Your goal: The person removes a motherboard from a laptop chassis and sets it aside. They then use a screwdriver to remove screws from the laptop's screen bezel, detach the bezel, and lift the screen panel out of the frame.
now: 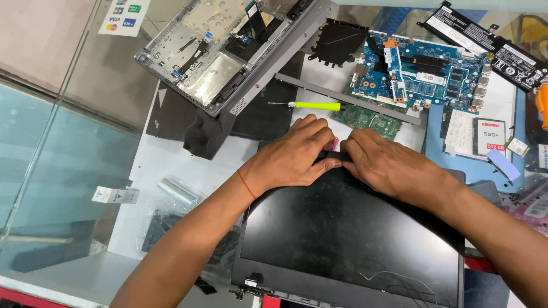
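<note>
One small white box (116, 195) sits far left on the glass counter (51, 148), and just right of it lies one clear plastic bag (177, 191). Above, one open laptop base (228, 48) lies tilted with its insides showing, partly on top of one black lid panel (262, 117). One dark cloth (206, 134) hangs off the base's lower corner. One screwdriver with a yellow-green handle (311, 105) lies right of the base, tip pointing left.

One laptop screen (354, 234) lies flat at bottom centre, dark glass up, one thin wire (399, 278) looping near its lower right. Two hands are on its far edge. Left hand (297, 154) has fingers curled, pinching the black strip (331, 155) along that edge. Something red peeks out by the left fingertips; can't tell what it is. Right hand (388, 162) has fingers bent, pressing and gripping the same strip from the other side. Hands nearly touching each other.

Beyond the hands: one long grey bar (348, 98) lying diagonally, one black fan cover (339, 41), one blue circuit board (422, 71), one smaller green board (365, 118) below it. Top right is one long black battery (485, 43). Right is one drive package (490, 137), and one orange object (542, 105) cut off at the edge.
</note>
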